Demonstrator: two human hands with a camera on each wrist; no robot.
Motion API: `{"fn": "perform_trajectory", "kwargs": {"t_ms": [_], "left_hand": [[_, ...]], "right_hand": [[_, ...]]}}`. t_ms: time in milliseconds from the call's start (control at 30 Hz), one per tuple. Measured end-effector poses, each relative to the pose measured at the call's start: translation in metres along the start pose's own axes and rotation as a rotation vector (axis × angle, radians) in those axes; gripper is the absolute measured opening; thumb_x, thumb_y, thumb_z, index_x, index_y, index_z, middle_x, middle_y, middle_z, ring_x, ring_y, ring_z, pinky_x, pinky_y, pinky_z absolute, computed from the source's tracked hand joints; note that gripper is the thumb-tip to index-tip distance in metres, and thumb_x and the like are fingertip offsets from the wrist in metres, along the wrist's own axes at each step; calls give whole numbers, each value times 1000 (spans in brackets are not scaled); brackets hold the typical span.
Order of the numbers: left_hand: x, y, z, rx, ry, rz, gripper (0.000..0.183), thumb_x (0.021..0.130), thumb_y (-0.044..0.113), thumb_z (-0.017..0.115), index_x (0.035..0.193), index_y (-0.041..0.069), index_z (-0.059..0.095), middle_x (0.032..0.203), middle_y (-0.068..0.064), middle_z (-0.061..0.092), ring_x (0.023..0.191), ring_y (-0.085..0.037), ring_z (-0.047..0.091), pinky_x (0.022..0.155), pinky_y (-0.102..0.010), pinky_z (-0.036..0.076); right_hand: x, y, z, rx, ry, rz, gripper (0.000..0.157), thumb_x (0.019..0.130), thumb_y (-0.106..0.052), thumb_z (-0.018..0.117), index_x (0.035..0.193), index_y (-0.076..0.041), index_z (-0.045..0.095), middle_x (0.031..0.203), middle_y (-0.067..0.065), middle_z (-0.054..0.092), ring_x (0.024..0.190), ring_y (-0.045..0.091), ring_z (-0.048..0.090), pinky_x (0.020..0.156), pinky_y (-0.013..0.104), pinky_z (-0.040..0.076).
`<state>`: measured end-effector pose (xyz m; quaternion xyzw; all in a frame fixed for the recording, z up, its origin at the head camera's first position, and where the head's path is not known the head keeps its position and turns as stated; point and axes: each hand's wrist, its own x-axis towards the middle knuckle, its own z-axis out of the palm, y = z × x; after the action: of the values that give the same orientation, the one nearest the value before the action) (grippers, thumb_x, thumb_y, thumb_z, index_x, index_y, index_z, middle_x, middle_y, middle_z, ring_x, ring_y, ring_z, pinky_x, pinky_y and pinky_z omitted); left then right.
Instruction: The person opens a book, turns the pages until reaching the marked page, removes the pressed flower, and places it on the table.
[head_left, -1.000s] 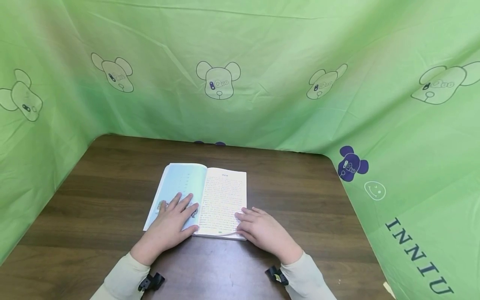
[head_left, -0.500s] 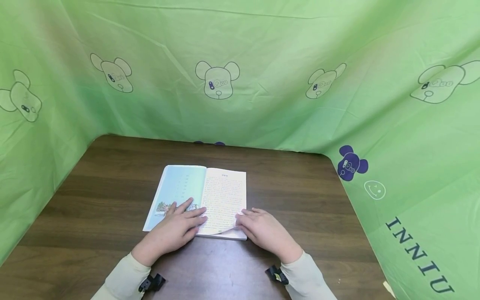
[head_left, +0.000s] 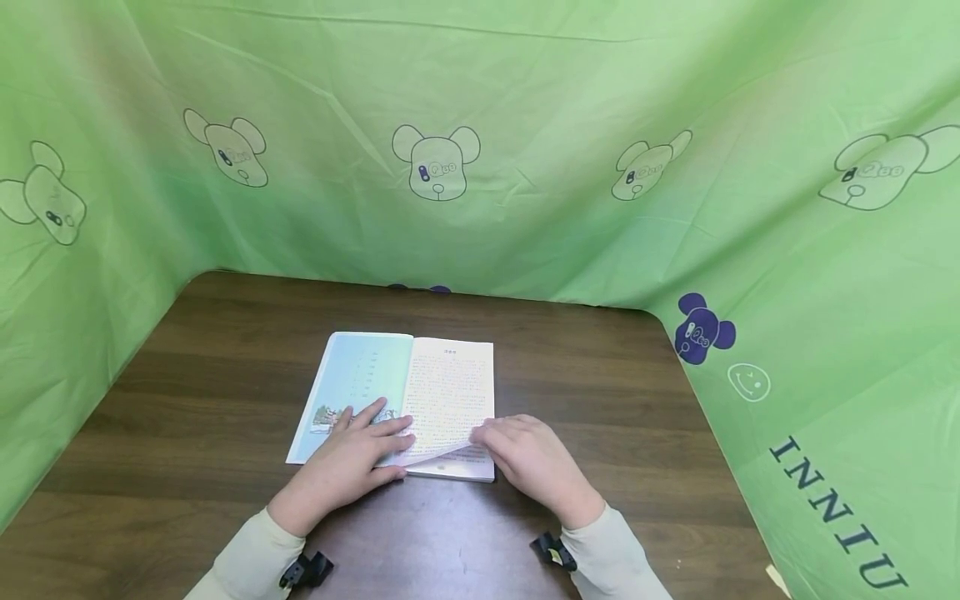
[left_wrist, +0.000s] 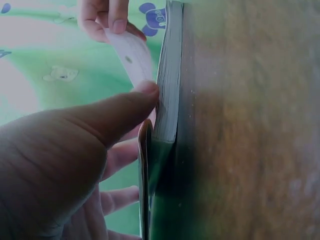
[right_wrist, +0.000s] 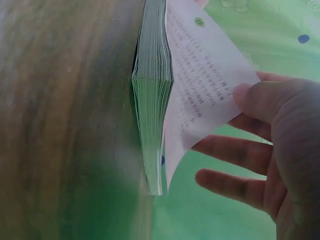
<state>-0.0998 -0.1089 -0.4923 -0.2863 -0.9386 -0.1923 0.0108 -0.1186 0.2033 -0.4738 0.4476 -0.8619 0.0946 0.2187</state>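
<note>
An open book (head_left: 450, 387) lies on the brown table, its left page pale blue with small drawings and its right page full of printed text. Fingers spread, my left hand (head_left: 352, 462) rests on the left page and reaches over the gutter; its thumb lies at the lower edge near the spine. My right hand (head_left: 536, 462) pinches the lower right corner of a lifted page (right_wrist: 200, 85) between thumb and fingers. In the right wrist view that page curves up off the thick block of pages (right_wrist: 152, 65). Printed text of the page beneath shows under the raised corner.
The wood-grain table (head_left: 600, 375) reaches back to a green cloth (head_left: 525, 233) with mouse-head prints, hung at the back and sides. Black wrist cameras (head_left: 555, 552) sit at both cuffs. A small pale piece (head_left: 777, 579) lies at the table's right edge.
The right page's lower corner has risen and curled toward the upper left, held by the right hand. My left hand has shifted right, its fingers now across the gutter.
</note>
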Motion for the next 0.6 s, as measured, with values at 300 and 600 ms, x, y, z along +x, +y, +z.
{"fn": "perform_trajectory", "kwargs": {"t_ms": [300,600], "left_hand": [[0,3,0,38,39,-9,42,92,46,75,129,27,73,146,8,60,148,-38,39,109,-75,30],[2,0,0,64,126,-4,47,95,40,71,138,20,67,148,-2,59,143,-34,47,109,-68,37]], "right_hand": [[2,3,-2,28,167,-44,30,111,-22,44,111,-12,72,107,-3,76,103,15,73,91,37,56],[2,7,-1,67,275,88,27,103,-24,60,123,-9,71,130,5,70,113,23,69,95,43,54]]}}
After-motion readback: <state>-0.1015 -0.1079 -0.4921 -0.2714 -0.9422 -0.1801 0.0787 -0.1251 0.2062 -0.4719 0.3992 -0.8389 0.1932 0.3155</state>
